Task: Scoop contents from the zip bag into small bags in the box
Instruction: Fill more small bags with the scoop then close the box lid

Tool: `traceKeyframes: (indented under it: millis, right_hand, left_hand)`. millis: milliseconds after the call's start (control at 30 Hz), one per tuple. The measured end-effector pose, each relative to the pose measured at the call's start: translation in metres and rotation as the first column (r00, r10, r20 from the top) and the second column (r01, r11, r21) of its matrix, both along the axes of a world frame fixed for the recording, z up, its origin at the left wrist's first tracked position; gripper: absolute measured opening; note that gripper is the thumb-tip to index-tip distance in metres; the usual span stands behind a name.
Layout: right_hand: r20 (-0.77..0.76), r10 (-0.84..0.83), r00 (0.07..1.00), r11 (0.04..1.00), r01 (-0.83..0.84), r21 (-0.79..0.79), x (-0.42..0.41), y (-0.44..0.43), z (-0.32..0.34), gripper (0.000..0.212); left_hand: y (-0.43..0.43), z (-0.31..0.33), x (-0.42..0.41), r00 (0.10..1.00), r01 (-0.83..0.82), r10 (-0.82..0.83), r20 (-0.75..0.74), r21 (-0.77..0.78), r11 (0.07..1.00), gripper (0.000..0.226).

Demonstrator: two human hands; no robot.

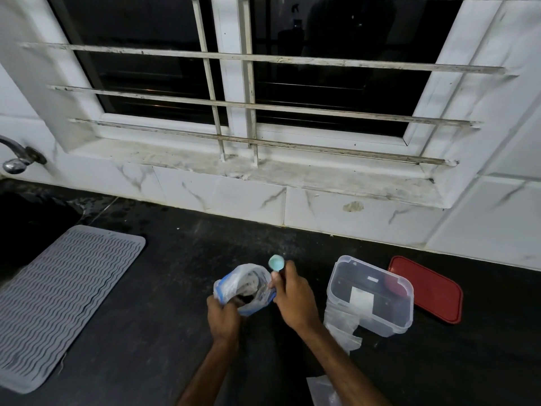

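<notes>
Zip bag (pixel 248 285) open, dark contents; box (pixel 370 297) holds small bag (pixel 361 298).

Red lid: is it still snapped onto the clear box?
No, the red lid lies flat on the dark counter just right of the clear box, whose top is open.

Two hands show, the left hand (pixel 224 317) and the right hand (pixel 292 297). The bench (pixel 181 303) carries one zip bag (pixel 244 284), one teal spoon (pixel 276 263), one clear box (pixel 370 295), one red lid (pixel 430 288) and one grey ribbed mat (pixel 58 300). Two loose clear small bags appear: one (pixel 342 326) draped at the box, one (pixel 323 391) near the bottom edge. One tap (pixel 16 156) shows.
</notes>
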State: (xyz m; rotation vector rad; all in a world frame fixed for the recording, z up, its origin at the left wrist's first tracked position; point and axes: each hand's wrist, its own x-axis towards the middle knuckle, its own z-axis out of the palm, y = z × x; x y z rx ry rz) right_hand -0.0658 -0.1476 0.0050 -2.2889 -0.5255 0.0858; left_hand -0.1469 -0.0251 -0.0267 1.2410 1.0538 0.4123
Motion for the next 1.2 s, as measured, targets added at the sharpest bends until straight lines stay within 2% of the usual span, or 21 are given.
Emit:
traceKeyframes:
  millis: [100, 167, 267, 367, 467, 600, 700, 800, 867, 933, 1000, 1100, 1200]
  right_hand:
    - [-0.124, -0.147, 0.981, 0.975, 0.165, 0.149, 0.003, 0.001, 0.004, 0.017]
    - [-0.199, -0.174, 0.964, 0.976, 0.196, 0.094, 0.007, 0.002, 0.003, 0.024]
    - [-0.314, -0.115, 0.943, 0.993, 0.104, -0.052, 0.004, 0.004, 0.0, 0.038]
    - [-0.366, -0.017, 0.93, 0.997, -0.011, -0.073, 0.0, 0.004, -0.001, 0.042]
    - [-0.326, -0.04, 0.945, 0.993, 0.001, -0.119, 0.004, 0.001, -0.002, 0.034]
    - [-0.326, -0.008, 0.945, 0.979, -0.059, -0.197, 0.002, 0.003, 0.0, 0.034]
    - [-0.31, 0.002, 0.951, 0.968, -0.08, -0.24, -0.001, 0.005, 0.002, 0.038]
    - [-0.267, 0.005, 0.964, 0.977, -0.061, -0.203, -0.001, 0.003, 0.009, 0.043]
    - [-0.182, -0.012, 0.983, 0.984, -0.021, -0.177, -0.003, 0.0, 0.023, 0.03]
    - [-0.059, 0.026, 0.998, 0.98, -0.037, -0.197, -0.007, -0.002, 0.032, 0.018]
    - [-0.016, 0.124, 0.992, 0.952, -0.123, -0.281, -0.013, 0.001, 0.034, 0.012]
    - [-0.02, 0.249, 0.968, 0.879, -0.235, -0.414, -0.021, 0.006, 0.027, 0.035]
    - [0.032, 0.292, 0.956, 0.83, -0.236, -0.505, -0.018, 0.004, 0.022, 0.04]
  left_hand:
    - [-0.003, -0.003, -0.001, 0.999, -0.005, 0.006, 0.042, -0.032, 0.999, 0.041]
    - [-0.003, -0.006, -0.002, 0.997, -0.002, 0.002, 0.073, -0.004, 1.0, 0.042]
    - [-0.005, -0.009, -0.003, 0.995, -0.017, 0.018, 0.103, -0.003, 1.0, 0.045]
    - [-0.012, -0.006, 0.001, 0.991, 0.006, -0.01, 0.135, 0.029, 1.0, 0.045]
    - [-0.018, -0.001, 0.008, 0.99, 0.041, -0.05, 0.128, 0.069, 0.997, 0.048]
    - [-0.013, 0.003, 0.009, 0.997, -0.065, 0.058, 0.05, 0.138, 0.988, 0.046]
    - [-0.011, 0.001, 0.009, 0.998, -0.054, 0.048, 0.036, 0.194, 0.98, 0.037]
    - [-0.004, -0.004, 0.014, 1.0, 0.019, -0.019, -0.003, 0.291, 0.956, 0.03]
    - [0.0, -0.002, 0.015, 0.999, 0.04, -0.037, -0.016, 0.314, 0.949, 0.029]
    - [0.002, 0.0, 0.012, 0.999, 0.035, -0.032, -0.012, 0.276, 0.96, 0.028]
    - [0.0, -0.002, 0.006, 0.999, 0.027, -0.032, 0.021, 0.21, 0.977, 0.025]
    - [0.002, -0.008, 0.001, 0.994, 0.076, -0.087, 0.064, 0.156, 0.985, 0.024]
    - [0.002, -0.01, -0.001, 0.986, 0.128, -0.14, 0.09, 0.127, 0.984, 0.026]
